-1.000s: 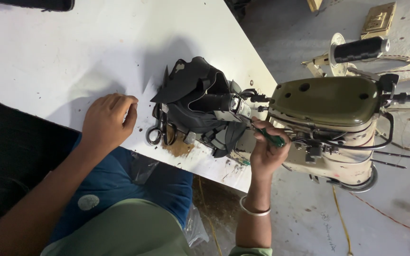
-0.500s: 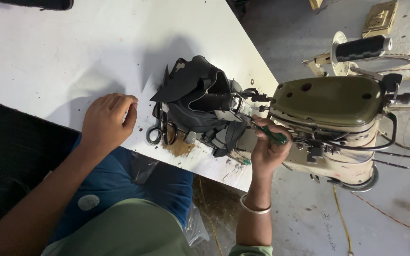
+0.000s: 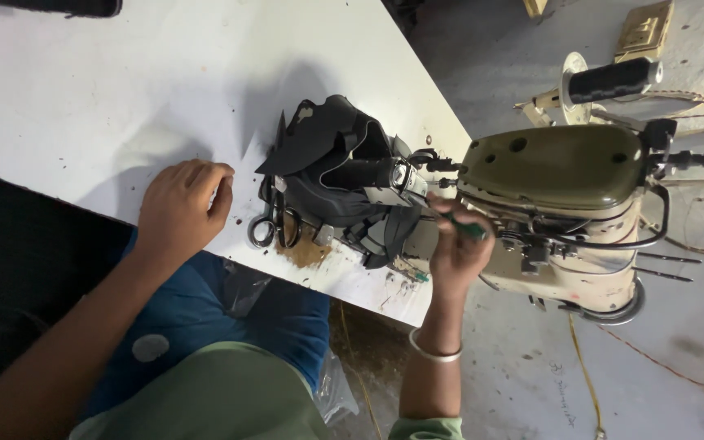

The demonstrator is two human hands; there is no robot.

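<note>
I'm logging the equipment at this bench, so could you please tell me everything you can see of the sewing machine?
The sewing machine is an industrial type with an olive-green top over a cream, grimy body. A black cylindrical handle projects at its far side, and thin rods and dark cables run along its flank. It sits at the white table's edge, beside dark leather pieces. The right hand holds a green-handled tool against its front.

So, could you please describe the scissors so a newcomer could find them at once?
Start at the white table and find the heap of black material by the olive sewing machine. The scissors lie at the heap's near edge, the only item with round finger loops.
</note>
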